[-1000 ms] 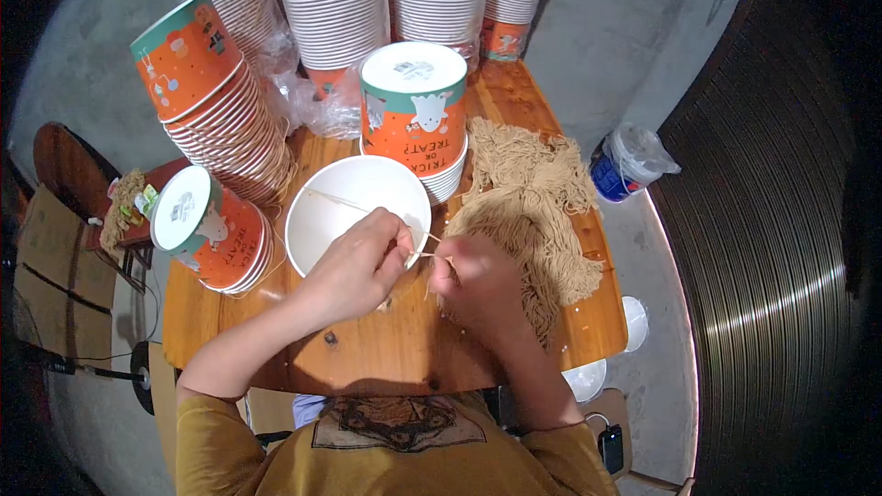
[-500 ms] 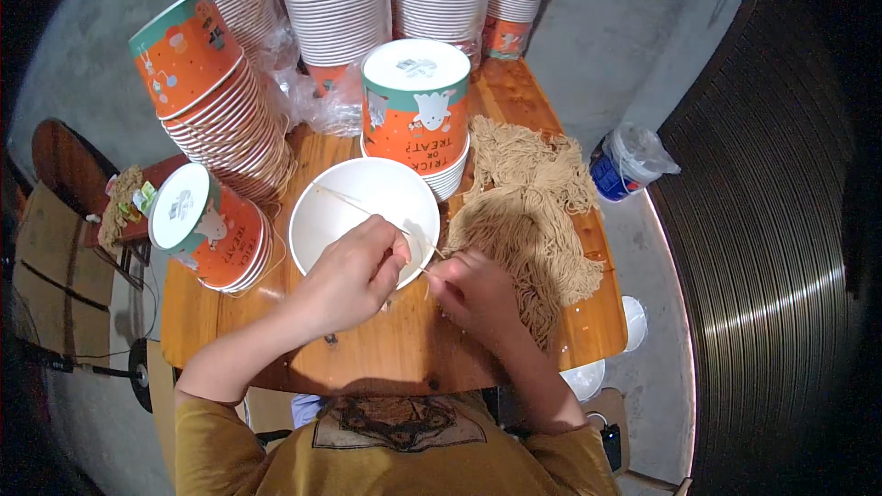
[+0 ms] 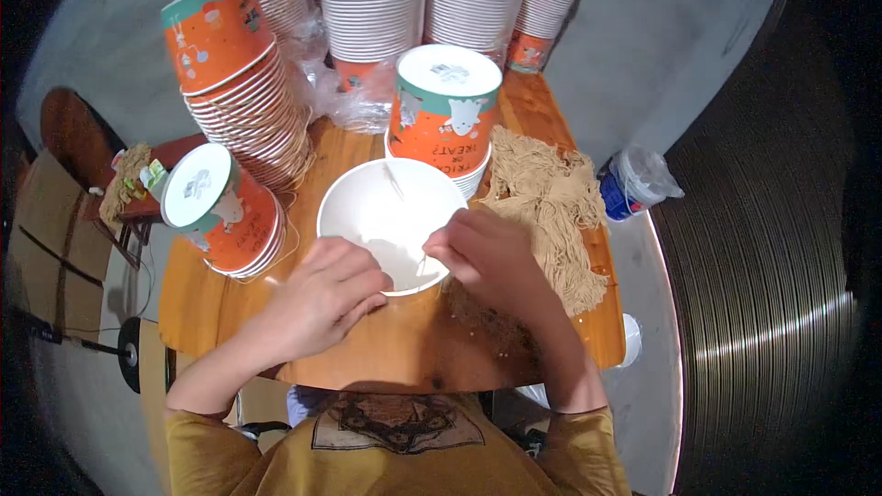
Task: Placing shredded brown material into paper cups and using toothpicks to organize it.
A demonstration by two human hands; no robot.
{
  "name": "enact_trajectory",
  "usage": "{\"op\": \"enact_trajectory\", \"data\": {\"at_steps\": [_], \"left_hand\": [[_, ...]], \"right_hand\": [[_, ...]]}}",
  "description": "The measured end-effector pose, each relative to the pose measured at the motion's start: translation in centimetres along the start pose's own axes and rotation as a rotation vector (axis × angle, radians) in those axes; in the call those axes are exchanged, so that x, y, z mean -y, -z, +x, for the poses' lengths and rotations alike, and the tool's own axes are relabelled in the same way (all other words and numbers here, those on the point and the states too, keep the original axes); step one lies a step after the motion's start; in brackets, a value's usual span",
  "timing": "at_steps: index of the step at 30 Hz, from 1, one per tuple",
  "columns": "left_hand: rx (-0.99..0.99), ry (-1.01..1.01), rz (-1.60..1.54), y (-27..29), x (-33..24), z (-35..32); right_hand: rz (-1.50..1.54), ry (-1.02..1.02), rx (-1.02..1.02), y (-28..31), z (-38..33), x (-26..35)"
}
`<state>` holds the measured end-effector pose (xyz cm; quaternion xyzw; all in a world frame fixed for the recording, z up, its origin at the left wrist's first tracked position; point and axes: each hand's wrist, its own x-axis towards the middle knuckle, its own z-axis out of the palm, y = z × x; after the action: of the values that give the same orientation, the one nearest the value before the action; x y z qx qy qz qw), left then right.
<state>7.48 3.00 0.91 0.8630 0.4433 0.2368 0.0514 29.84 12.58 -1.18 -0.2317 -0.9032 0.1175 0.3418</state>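
Note:
A white paper bucket faces me with its open mouth, and a thin strand of string runs down its far inner wall. My left hand is closed at the bucket's near left rim, touching or almost touching it; what its fingertips hold is hidden. Over the right part of the rim my right hand is closed in a pinch. A short light string end hangs below its fingertips. To the right lies a heap of tan string, partly behind my right forearm.
Upside-down orange and green paper buckets stand stacked behind the bucket, at the left and at the far left, some with string hanging. Tall wrapped stacks line the table's back. A lidded pail stands beyond the right edge.
My hands have moved apart: the left went down and left to the bucket's near rim, the right rose over its right rim. The whole view has shifted slightly.

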Motion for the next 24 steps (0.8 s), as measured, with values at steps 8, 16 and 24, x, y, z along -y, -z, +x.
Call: {"op": "enact_trajectory", "data": {"at_steps": [8, 16, 24], "left_hand": [[-0.128, 0.322, -0.217, -0.9, 0.3, -0.8], [-0.288, 0.425, -0.128, -3.9, 0.7, 1.2], [-0.226, 0.347, -0.108, -3.4, 0.6, 0.8]], "right_hand": [[0.004, -0.052, 0.046, -2.8, 2.1, 1.8], [-0.022, -0.246, 0.058, -3.5, 2.0, 2.5], [-0.195, -0.334, -0.015, -3.7, 3.1, 1.7]]}}
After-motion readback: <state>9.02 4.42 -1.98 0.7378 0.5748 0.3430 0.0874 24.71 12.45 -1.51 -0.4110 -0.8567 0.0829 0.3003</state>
